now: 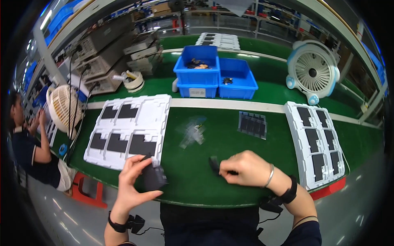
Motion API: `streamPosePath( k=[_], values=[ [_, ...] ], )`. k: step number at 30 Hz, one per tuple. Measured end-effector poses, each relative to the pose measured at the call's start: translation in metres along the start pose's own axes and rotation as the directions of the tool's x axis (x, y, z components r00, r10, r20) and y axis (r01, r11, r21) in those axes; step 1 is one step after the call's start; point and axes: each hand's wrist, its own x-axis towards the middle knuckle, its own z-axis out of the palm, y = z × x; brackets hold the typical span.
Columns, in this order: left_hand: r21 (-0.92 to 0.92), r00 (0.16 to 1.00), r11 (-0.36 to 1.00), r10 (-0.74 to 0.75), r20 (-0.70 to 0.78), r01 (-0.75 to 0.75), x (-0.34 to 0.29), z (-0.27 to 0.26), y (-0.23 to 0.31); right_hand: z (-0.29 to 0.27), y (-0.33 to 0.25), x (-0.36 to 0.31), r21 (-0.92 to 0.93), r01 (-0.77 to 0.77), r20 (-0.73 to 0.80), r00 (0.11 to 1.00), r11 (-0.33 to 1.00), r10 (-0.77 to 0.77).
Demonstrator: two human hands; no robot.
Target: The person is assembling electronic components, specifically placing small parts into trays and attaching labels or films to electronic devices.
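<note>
My left hand grips a flat, dark rectangular part by its edges, held low over the near side of the green bench. The fingers of my right hand are pinched on a small black strip, to the right of that part. Left of my hands lies a white moulded tray with several dark flat parts in its pockets. Another white tray, on top of a stack, holds similar parts at the right. A transparent sheet with dark strips lies beyond my right hand.
Crumpled transparent film scraps lie mid-bench. Behind a pale rail stand blue bins with small parts, a white fan and a round container. Another fan and a seated person are at the left.
</note>
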Motion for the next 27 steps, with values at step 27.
streamPosePath(
  k=[27],
  values=[
    [0.156,0.992,0.981,0.120,-0.034,-0.113,-0.004,0.075,0.026,0.024,-0.011,-0.007,-0.126,0.205,0.000,0.978,0.971,-0.207]
  ],
)
